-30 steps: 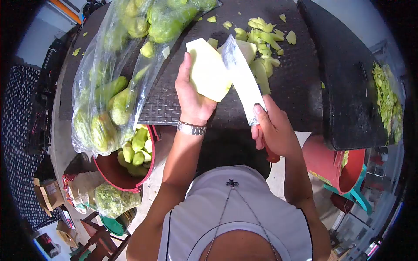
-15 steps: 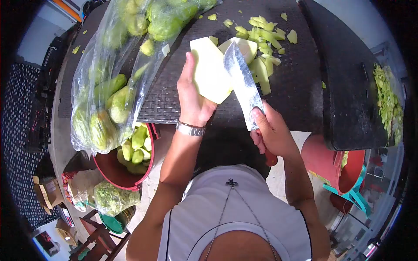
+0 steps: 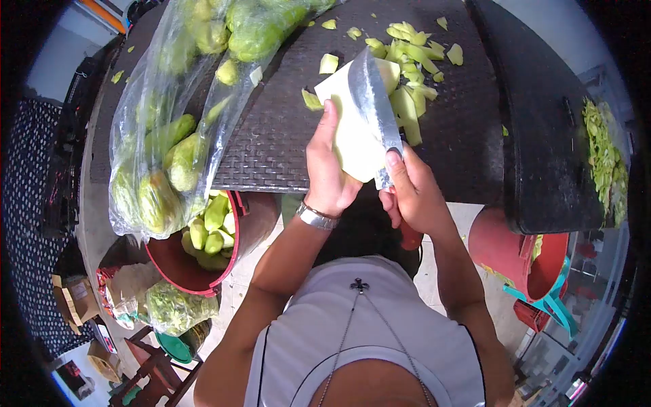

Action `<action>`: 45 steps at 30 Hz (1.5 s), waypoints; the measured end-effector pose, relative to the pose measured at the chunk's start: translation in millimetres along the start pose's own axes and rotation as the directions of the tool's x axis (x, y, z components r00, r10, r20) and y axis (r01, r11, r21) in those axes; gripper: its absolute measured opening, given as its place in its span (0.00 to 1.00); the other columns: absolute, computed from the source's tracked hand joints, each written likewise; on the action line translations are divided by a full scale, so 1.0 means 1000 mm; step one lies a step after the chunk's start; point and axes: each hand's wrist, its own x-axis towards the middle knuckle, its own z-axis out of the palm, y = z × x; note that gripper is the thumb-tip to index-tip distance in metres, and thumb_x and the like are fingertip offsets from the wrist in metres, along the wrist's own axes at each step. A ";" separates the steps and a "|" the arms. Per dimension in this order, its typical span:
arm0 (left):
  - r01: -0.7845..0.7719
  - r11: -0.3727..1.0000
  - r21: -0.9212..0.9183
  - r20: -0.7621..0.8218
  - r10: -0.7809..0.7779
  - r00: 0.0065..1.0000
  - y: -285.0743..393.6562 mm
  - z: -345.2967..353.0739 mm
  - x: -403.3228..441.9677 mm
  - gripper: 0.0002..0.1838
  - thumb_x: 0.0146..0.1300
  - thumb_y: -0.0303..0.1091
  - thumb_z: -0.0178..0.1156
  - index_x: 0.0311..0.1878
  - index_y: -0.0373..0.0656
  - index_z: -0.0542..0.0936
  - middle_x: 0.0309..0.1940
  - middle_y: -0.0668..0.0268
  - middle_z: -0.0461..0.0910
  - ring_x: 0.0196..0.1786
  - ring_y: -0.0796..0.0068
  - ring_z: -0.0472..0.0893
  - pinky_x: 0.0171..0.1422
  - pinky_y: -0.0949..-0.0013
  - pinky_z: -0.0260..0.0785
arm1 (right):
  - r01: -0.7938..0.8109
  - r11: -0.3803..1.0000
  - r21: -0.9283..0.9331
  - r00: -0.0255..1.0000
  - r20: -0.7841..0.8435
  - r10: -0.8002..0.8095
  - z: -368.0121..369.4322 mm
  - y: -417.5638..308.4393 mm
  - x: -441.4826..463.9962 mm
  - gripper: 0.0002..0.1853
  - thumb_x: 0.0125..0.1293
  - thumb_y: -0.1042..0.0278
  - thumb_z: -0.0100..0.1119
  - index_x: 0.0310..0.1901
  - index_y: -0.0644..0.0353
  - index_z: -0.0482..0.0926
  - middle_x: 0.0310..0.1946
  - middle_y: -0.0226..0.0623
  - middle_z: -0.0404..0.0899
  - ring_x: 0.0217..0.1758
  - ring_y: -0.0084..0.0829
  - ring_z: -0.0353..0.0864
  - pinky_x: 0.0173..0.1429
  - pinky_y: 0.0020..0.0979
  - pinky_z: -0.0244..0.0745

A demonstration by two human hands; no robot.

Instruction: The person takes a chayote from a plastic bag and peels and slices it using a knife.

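Note:
My left hand [image 3: 329,169] holds a large peeled, pale piece of green papaya [image 3: 352,139] above the near edge of the dark woven tabletop [image 3: 271,152]. In my right hand [image 3: 420,193] is a broad knife [image 3: 374,95], its wide blade pointing away from me. The blade lies across the right side of the papaya; whether it cuts in, I cannot tell. Behind the blade, another pale piece [image 3: 388,72] partly shows. Peel strips [image 3: 407,112] are heaped beyond the knife, and a small cut-off bit [image 3: 312,100] lies left of the papaya.
A clear plastic bag of green fruits [image 3: 182,163] lies on the left of the table. Below it stands a red bucket [image 3: 224,275] with peeled pieces. At right are a black board [image 3: 546,156], shredded peel [image 3: 603,156] and a tilted red bin [image 3: 498,244].
Both hands have drawn closer together, the left moving right and nearer me with the papaya. The blade now overlaps the papaya. Cut bits now show on the table to its left.

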 end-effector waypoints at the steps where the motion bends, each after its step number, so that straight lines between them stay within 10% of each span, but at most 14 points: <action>1: 0.006 1.000 0.005 -0.004 -0.006 1.000 0.001 -0.001 0.002 0.28 0.81 0.57 0.49 0.67 0.42 0.76 0.54 0.62 0.86 0.53 0.65 0.87 0.60 0.58 0.79 | 0.014 1.000 -0.004 1.000 -0.003 -0.014 0.001 0.002 0.000 0.19 0.87 0.55 0.40 0.58 0.64 0.71 0.18 0.33 0.73 0.12 0.23 0.71 0.17 0.29 0.67; 14: -0.023 0.997 0.074 -0.065 0.028 0.998 0.003 -0.012 0.005 0.22 0.81 0.48 0.52 0.65 0.42 0.77 0.54 0.60 0.86 0.55 0.62 0.85 0.63 0.56 0.77 | 0.040 0.999 0.024 0.999 -0.038 -0.039 0.007 0.005 0.006 0.15 0.86 0.57 0.43 0.52 0.63 0.71 0.17 0.34 0.74 0.12 0.24 0.72 0.18 0.31 0.67; 45: -0.043 0.999 0.001 0.087 0.042 0.995 0.015 -0.005 0.023 0.36 0.83 0.61 0.37 0.71 0.38 0.71 0.55 0.51 0.83 0.51 0.54 0.86 0.57 0.53 0.80 | -0.079 0.995 0.062 0.994 0.087 0.073 0.011 0.005 -0.009 0.21 0.86 0.59 0.43 0.71 0.61 0.66 0.20 0.32 0.74 0.14 0.22 0.73 0.18 0.28 0.71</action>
